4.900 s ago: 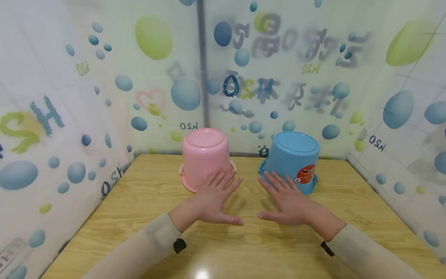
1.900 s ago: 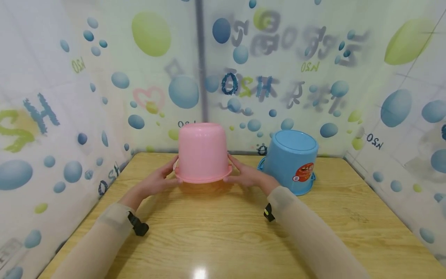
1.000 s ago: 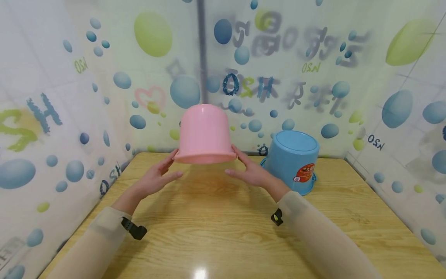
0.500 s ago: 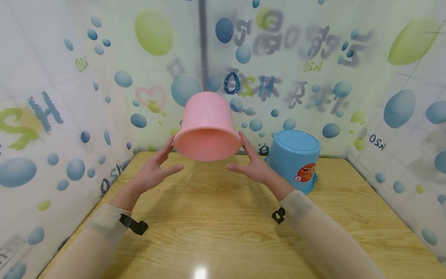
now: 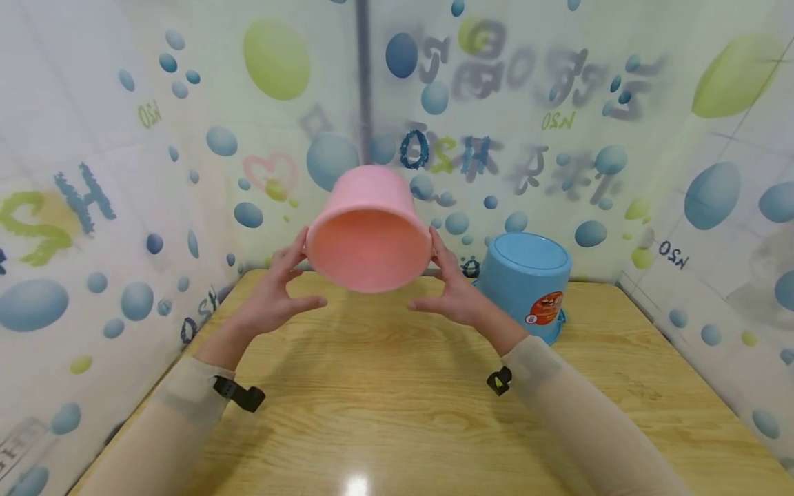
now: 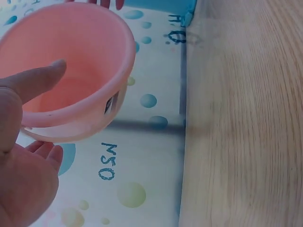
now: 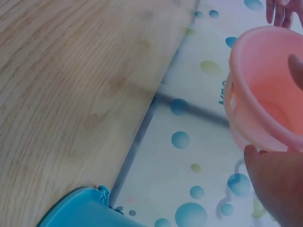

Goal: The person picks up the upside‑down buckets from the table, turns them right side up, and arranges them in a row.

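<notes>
A pink bucket (image 5: 372,186) is held in the air over the table, tilted so that its open mouth faces me. My left hand (image 5: 270,297) holds it at the left side of the rim, fingers round the outside. On the right side of the rim, my right hand (image 5: 457,295) holds it likewise. Both thumbs point inward, in front of the mouth. The left wrist view shows the pale bucket handle (image 6: 61,133) hanging below the rim, with left fingertips (image 6: 56,153) beside it. Some fingers are hidden behind the bucket.
A blue bucket (image 5: 527,275) with a red label stands upside down on the wooden table (image 5: 384,413), just beyond my right hand. A patterned curtain (image 5: 273,138) closes off the back and both sides.
My hands have gone from spread in front of the buckets to holding the pink one. It has been lifted off the table and tipped until its mouth faces me. The blue bucket stays put.
</notes>
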Action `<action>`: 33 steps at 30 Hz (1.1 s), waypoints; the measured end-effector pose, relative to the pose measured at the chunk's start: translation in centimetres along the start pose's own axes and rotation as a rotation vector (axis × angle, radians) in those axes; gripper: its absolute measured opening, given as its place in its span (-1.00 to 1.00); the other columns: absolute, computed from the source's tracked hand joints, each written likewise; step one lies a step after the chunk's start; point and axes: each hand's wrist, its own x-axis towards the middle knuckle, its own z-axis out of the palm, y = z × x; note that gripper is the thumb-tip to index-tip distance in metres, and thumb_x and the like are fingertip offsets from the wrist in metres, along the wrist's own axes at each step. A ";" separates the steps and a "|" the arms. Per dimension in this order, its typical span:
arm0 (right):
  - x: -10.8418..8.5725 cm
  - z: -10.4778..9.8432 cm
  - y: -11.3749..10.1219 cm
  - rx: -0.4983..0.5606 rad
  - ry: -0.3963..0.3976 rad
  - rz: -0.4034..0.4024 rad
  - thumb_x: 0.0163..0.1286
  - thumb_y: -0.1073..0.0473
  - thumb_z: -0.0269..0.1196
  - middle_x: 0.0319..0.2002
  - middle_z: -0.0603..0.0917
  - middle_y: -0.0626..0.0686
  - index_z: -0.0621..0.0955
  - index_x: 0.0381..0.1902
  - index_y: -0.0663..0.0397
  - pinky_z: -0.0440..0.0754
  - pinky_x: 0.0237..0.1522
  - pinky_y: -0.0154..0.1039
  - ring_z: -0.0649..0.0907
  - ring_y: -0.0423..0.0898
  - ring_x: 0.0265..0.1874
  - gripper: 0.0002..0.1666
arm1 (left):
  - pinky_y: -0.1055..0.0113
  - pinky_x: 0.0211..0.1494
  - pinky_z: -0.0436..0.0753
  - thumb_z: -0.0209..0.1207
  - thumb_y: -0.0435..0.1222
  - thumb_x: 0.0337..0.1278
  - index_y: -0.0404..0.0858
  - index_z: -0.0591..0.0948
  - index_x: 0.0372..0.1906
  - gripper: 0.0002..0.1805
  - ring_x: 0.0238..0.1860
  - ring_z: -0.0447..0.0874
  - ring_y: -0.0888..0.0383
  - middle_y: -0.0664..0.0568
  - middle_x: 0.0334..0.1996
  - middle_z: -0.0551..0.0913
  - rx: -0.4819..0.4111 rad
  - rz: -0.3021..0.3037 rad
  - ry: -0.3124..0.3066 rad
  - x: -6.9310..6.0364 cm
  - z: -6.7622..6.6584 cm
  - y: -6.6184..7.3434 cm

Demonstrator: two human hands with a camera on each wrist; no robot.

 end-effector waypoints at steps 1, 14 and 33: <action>0.0 0.0 0.0 0.002 -0.004 -0.009 0.35 0.26 0.59 0.82 -0.29 0.03 -0.42 0.80 -0.49 0.27 0.67 0.40 0.12 0.23 0.75 0.65 | -0.53 0.61 0.27 0.51 -0.43 0.30 0.25 -0.21 0.83 0.36 0.62 0.15 -0.25 -0.22 0.65 0.11 0.010 0.011 -0.001 0.0 0.1 0.0; -0.2 -0.2 0.1 -0.018 -0.005 -0.025 0.28 0.28 0.65 0.80 0.04 0.10 -0.40 0.81 -0.45 0.61 0.45 0.21 0.56 0.18 0.39 0.71 | -0.20 0.34 0.59 0.56 -0.47 0.18 0.11 -0.23 0.85 0.44 0.37 0.36 0.00 -0.23 0.58 0.24 0.025 0.075 -0.012 0.0 0.3 -0.2; -0.1 -0.9 -0.2 0.011 0.030 -0.063 0.22 -0.25 0.61 0.68 0.38 0.08 -0.08 0.84 -0.47 0.57 0.47 0.34 0.59 0.22 0.47 0.48 | 0.37 0.31 0.75 0.41 -0.49 0.38 0.26 -0.20 0.83 0.29 0.63 0.45 0.07 0.15 0.84 -0.05 -0.291 0.059 -0.099 0.6 -1.2 -0.5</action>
